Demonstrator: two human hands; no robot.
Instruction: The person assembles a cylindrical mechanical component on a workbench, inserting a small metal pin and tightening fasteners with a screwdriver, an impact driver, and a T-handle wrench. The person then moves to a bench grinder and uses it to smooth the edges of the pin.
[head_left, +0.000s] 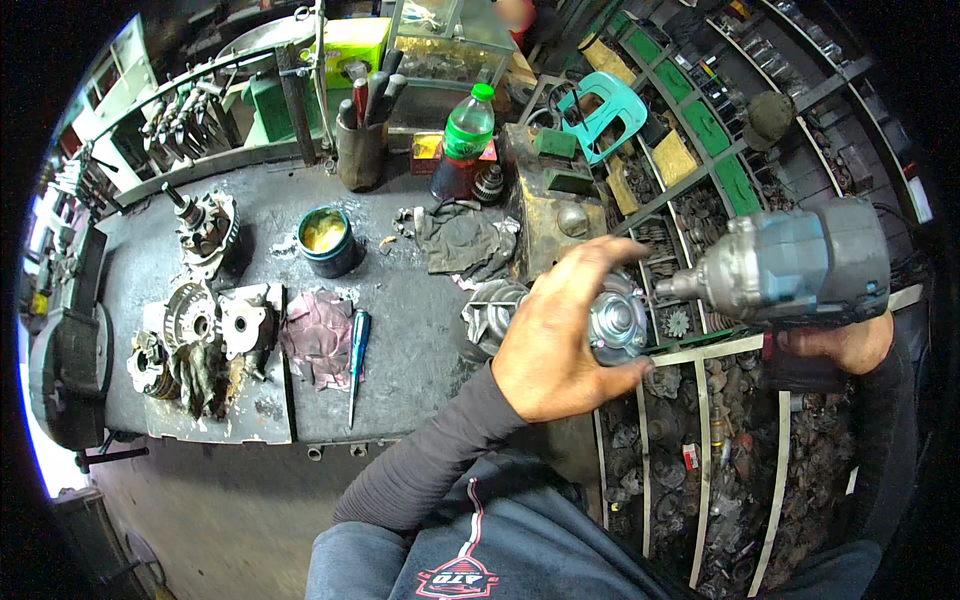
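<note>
My left hand [555, 335] grips a round metal pulley part [618, 322] in front of my chest, fingers wrapped around its rim. My right hand [838, 345] holds the handle of a grey-blue cordless impact wrench [795, 265]. The wrench's nose points left, with its tip close to the part's centre; I cannot tell whether they touch. Just left of the held part, another metal housing [490, 310] rests at the edge of the workbench [410, 330].
On the bench lie a blue screwdriver [356, 360], a pink rag [318, 335], a grey cloth [462, 240], a tin of grease [327, 240], a green bottle [466, 135] and dismantled alternator parts [200, 335]. Bins of scrap parts [740, 460] fill the floor at right.
</note>
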